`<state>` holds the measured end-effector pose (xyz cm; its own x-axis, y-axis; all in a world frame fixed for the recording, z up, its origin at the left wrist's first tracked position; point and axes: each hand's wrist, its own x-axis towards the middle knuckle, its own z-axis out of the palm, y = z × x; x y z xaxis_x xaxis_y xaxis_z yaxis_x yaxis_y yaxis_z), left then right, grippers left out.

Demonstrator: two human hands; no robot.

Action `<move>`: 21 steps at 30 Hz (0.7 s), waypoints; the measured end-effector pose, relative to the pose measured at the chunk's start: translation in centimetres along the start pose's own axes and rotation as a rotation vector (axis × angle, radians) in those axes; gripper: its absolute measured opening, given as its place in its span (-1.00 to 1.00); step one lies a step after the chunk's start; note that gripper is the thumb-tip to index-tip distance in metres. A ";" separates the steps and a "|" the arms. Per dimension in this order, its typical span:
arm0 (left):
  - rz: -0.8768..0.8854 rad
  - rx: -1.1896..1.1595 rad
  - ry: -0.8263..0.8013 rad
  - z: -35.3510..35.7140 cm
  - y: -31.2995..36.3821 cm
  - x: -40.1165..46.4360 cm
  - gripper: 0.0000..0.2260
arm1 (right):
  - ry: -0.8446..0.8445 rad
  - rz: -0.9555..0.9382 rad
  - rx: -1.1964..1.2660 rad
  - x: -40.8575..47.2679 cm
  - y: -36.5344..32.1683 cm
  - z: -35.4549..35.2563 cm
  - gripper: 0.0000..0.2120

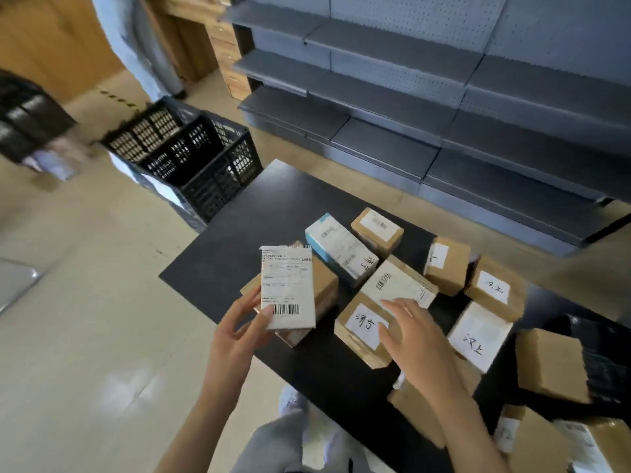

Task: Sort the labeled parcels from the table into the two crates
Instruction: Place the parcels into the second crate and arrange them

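Note:
My left hand (239,327) grips a white parcel with a shipping label and barcode (287,288), held upright above the table's left edge, in front of a brown box (324,288). My right hand (411,332) hovers with spread fingers over a brown box bearing a handwritten white label (365,324). Several more labeled parcels lie on the black table (246,240): a white and blue one (338,249), a small brown one (377,227) and boxes with handwritten labels (493,286). Two black crates (191,158) stand on the floor to the far left.
Grey shelving (409,97) runs behind the table. More brown boxes (549,363) sit at the right on a dark crate (607,356), others lie low at the right. A person (136,46) stands at the far left behind the crates. My knees show below.

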<state>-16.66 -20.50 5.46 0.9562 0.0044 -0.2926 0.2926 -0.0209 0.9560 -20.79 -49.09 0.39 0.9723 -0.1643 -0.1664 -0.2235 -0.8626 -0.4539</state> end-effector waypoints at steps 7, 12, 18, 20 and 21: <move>0.045 -0.079 0.213 -9.5 -0.2 -0.6 -0.67 | -0.008 -0.230 0.004 3.3 -11.1 2.6 -0.56; 0.042 -0.139 0.296 -18.0 -0.9 1.3 -0.64 | -0.030 -0.352 -0.005 5.1 -20.9 6.7 -0.60; 0.035 -0.217 0.365 -30.4 -1.6 4.4 -0.61 | -0.048 -0.357 -0.080 7.9 -32.5 12.3 -0.59; 0.038 -0.231 0.388 -34.1 -1.8 5.2 -0.63 | -0.068 -0.371 -0.082 8.9 -35.9 13.8 -0.59; 0.035 -0.237 0.404 -35.7 -1.9 5.6 -0.66 | -0.077 -0.384 -0.087 9.3 -37.3 14.4 -0.59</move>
<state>-11.82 15.26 2.74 0.8758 0.3976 -0.2736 0.2079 0.2007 0.9573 -4.36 -11.55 3.13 0.9752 0.2113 -0.0654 0.1651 -0.8920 -0.4209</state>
